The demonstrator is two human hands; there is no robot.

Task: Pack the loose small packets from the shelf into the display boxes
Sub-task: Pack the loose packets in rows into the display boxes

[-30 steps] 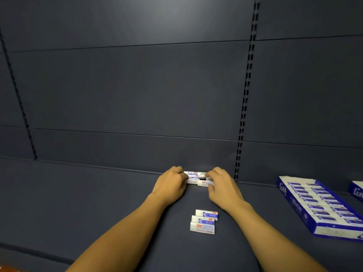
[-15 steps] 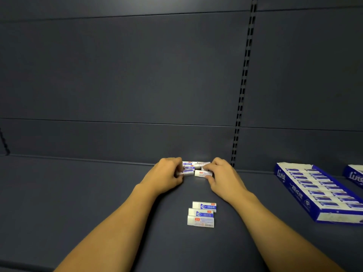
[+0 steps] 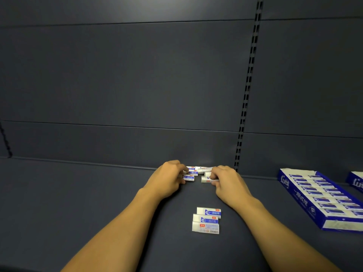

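Both hands lay on the dark shelf, close to its back wall. The left hand had its fingers curled around small white and blue packets, and the right hand pinched another packet just beside them. Three more packets lay between the forearms, nearer than the hands. To the right of the right hand, well apart, stood a blue display box with packets in rows.
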